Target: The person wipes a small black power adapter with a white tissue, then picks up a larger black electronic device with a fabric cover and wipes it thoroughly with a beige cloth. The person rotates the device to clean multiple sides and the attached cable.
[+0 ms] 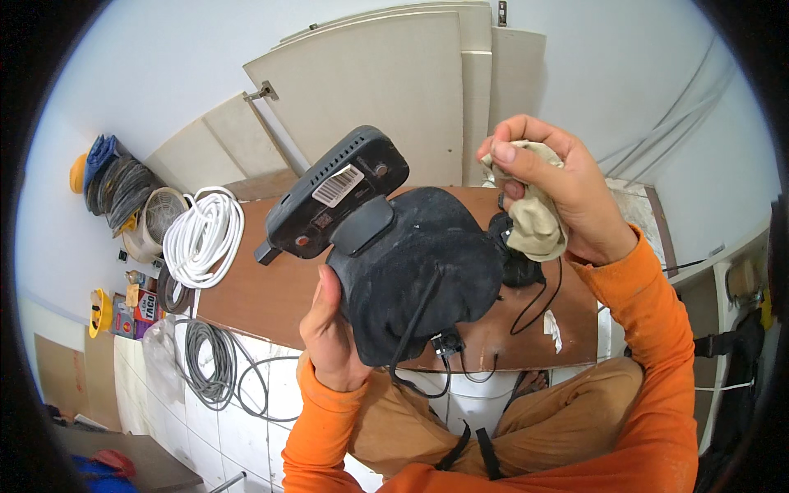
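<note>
My left hand [330, 341] grips the left edge of a black cap [431, 267], thumb up along its side and the other fingers hidden behind it. Fixed to the cap is a black boxy device [341, 193] with vents and a barcode label. A black cable runs over the cap to a small camera-like module [447, 342] at its lower edge. Pinched between the thumb and fingers of my right hand [575, 181] is a crumpled beige cloth [538, 218], held up to the right of the cap and apart from it.
Under my hands stands a brown table [246, 279]. On it lie a black cabled object [523, 267], a white scrap [552, 330] and a white cable coil [204, 238]. A grey cable coil [209, 366] rests on the tiled floor. Beige panels [370, 90] lean against the wall.
</note>
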Tool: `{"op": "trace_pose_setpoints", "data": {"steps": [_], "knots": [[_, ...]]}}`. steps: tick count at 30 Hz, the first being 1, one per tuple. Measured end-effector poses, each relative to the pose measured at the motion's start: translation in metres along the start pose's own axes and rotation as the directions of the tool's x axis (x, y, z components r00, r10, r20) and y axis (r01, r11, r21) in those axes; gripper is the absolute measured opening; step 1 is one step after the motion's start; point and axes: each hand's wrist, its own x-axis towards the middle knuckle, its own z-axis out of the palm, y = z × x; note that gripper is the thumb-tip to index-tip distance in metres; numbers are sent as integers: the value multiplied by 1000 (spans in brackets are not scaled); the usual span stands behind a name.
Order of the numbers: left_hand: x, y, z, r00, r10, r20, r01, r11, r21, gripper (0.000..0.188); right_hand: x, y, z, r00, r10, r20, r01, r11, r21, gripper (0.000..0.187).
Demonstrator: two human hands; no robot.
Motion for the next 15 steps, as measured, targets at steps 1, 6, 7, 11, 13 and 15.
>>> {"op": "trace_pose_setpoints", "data": {"steps": [1, 6, 7, 11, 13, 15], "knots": [[0, 0, -2, 1000, -9, -12, 9, 1000, -3, 58, -1, 0, -4, 999, -4, 43, 0, 996, 85, 29], [-1, 2, -7, 994, -58, -91, 62, 997, 36, 57, -9, 4, 0, 987, -142, 81, 144, 990, -14, 57], [-1, 3, -7, 995, -52, -83, 56, 998, 37, 57, -10, 1, 1, 983, -140, 121, 151, 985, -86, 54], [1, 4, -7, 997, -3, -77, 8, 998, 59, 56, -7, -5, -9, 936, -258, 239, 336, 853, -399, 37], [1, 7, -9, 995, 22, -94, -16, 997, 73, 56, -6, -7, -16, 918, -313, 245, 397, 691, -604, 29], [2, 10, -13, 992, 37, -117, -27, 996, 91, 55, -8, -15, -19, 924, -324, 203, 343, 472, -812, 26]]}}
